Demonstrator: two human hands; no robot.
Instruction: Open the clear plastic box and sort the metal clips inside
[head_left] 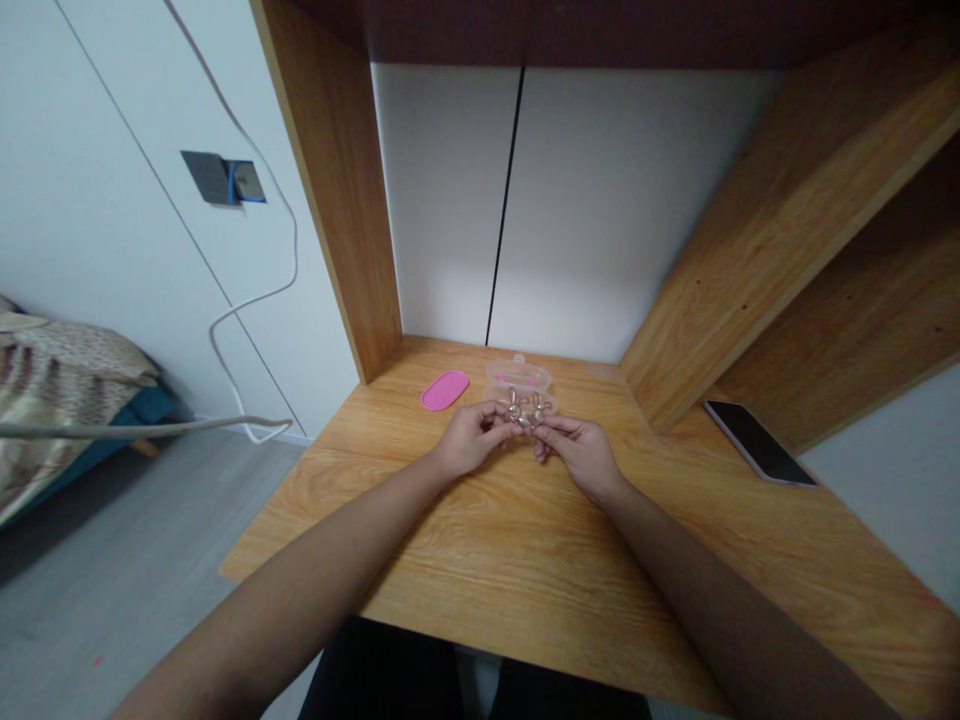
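My left hand (471,438) and my right hand (577,447) meet over the middle of the wooden desk (420,520). Both pinch a small gold-coloured metal piece (525,410) with several rounded lobes, held between the fingertips of the two hands. Just behind it stands a small clear plastic container (519,378) with something pink inside. A pink oval lid (445,390) lies flat on the desk to the left of the container, apart from my hands.
A dark phone (759,442) lies face up on the desk's right side. Wooden side panels (337,180) and a slanted shelf (787,220) enclose the desk. A white cable (247,300) hangs from a wall socket (221,178); a bed (60,390) stands far left.
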